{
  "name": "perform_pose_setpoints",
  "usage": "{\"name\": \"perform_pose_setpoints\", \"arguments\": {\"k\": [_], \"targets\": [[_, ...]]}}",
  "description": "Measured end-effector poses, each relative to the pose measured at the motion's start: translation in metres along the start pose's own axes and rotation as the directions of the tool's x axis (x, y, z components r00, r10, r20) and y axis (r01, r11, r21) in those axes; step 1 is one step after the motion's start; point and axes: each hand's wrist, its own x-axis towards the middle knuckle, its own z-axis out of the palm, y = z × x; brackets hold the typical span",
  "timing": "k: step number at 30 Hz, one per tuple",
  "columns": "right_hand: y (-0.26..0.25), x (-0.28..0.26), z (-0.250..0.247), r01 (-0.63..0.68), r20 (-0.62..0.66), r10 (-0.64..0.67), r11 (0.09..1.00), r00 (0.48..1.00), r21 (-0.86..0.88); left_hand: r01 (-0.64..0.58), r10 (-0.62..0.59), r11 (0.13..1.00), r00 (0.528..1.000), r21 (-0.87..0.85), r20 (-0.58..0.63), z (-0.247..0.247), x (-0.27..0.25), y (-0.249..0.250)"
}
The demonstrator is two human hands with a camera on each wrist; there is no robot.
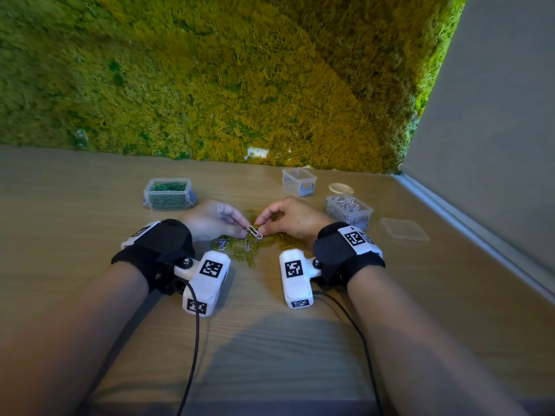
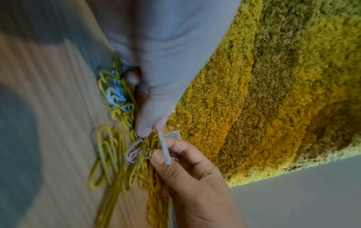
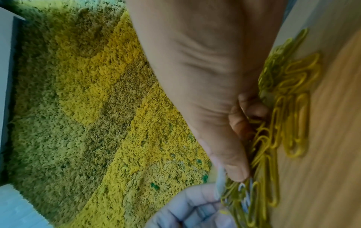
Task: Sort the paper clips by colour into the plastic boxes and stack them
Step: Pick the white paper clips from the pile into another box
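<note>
I've got one white paper clip (image 1: 254, 231) lifted just above the table, tilted, linked to other white clips hanging under it. Below sits the loose pile of yellow clips (image 1: 261, 244), spread flat with a few white ones (image 1: 221, 243) mixed in on its left side. Far left, the clear box of green clips (image 1: 168, 194) is packed nearly full, lid off. Far right, the box of white clips (image 1: 348, 209) is heaped past its rim. Behind that, an empty clear box (image 1: 299, 180) stands upright, and a flat clear lid (image 1: 404, 229) lies by the right box.

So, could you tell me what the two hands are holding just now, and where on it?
A white paper clip, pinched at its ends: the left hand at one end, the right hand at the other, above the yellow clips.
</note>
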Motion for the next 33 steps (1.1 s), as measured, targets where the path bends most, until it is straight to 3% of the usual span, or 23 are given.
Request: {"name": "perform_pose_setpoints", "arguments": {"k": [4, 9, 13, 15, 20, 24, 30, 33], "targets": [[0.000, -0.001, 0.000, -0.046, -0.057, 0.050, 0.996, 0.997, 0.072, -0.016, 0.017, 1.000, 0.997, 0.009, -0.076, -0.001, 0.000, -0.001], [0.000, -0.003, -0.003, -0.113, -0.110, 0.128, 0.984, 0.986, 0.136, -0.014, -0.001, 0.995, 0.989, -0.096, -0.148, 0.000, -0.001, 0.003], [-0.007, -0.006, -0.003, -0.029, -0.089, 0.043, 0.989, 0.995, 0.146, 0.018, -0.051, 0.983, 0.983, -0.183, -0.175, 0.001, 0.000, 0.005], [-0.010, -0.006, 0.000, 0.034, -0.047, -0.031, 0.998, 0.998, 0.053, 0.034, -0.103, 0.942, 0.976, -0.333, -0.193, 0.001, 0.001, 0.004], [-0.013, -0.002, 0.007, 0.117, 0.085, -0.103, 0.974, 0.991, -0.192, 0.041, -0.200, 0.739, 0.967, -0.673, -0.160, -0.001, 0.000, 0.005], [-0.011, -0.002, 0.007, 0.089, 0.000, -0.090, 0.985, 0.996, -0.151, 0.065, -0.212, 0.651, 0.972, -0.757, -0.099, 0.001, 0.001, 0.007], [-0.014, -0.003, 0.003, -0.056, 0.041, 0.071, 0.958, 0.997, -0.283, 0.108, -0.181, 0.637, 0.983, -0.763, -0.011, 0.002, -0.001, 0.008], [-0.015, -0.006, 0.002, -0.067, 0.035, 0.080, 0.958, 0.996, -0.280, 0.119, -0.168, 0.653, 0.986, -0.748, 0.010, 0.002, -0.002, 0.009]]}}
